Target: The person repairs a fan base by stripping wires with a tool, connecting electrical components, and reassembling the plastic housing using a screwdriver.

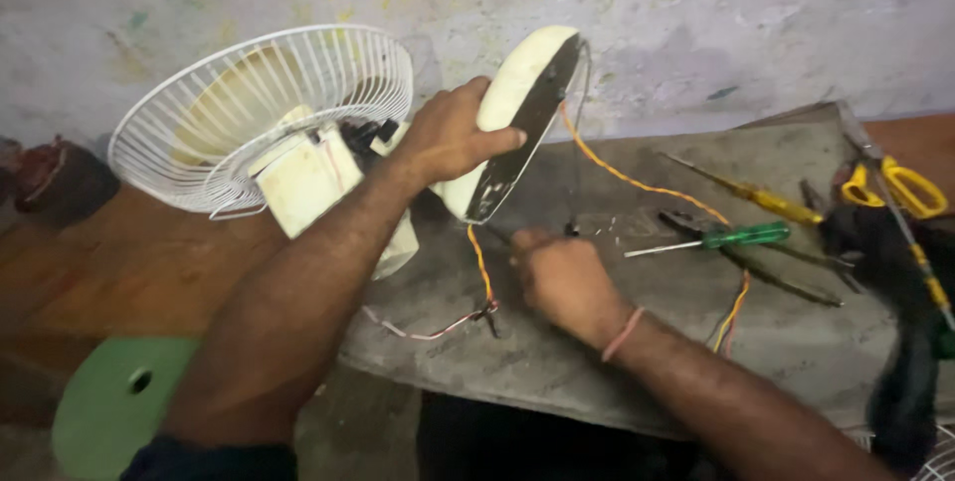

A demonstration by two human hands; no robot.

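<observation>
Left forearm crosses foreground; left hand (448,138) grips cream fan base (512,113), fingers clamped on rim, base tilted on edge above grey table (597,362). White wire guard (249,108) and cream motor housing (308,178) hang left of base. Right hand (562,277) rests closed on table, fingers curled together near orange wire (481,262); what they pinch cannot be told. Green screwdriver (741,236), yellow screwdriver (766,202), yellow scissors (900,188) lie right

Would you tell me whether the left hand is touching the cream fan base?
Touching. The head view shows the left hand with its fingers wrapped across the fan base.
</observation>
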